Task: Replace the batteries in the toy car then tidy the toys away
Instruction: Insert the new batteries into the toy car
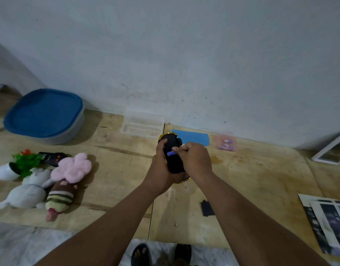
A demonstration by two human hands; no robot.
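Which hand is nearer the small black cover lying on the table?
Right. The right hand, pinching a battery at the toy car, is above the black cover; the left hand grips the car farther left.

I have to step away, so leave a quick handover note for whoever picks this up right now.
Left hand grips the upturned toy car. Right hand pinches a battery at the open bay.
Cover lies on the table, near edge. Battery packet by the wall, beside the blue lid and clear box.
Done: cover off.
Left: finish the batteries, refit cover, tidy plush toys and remote away, perhaps into the tub.
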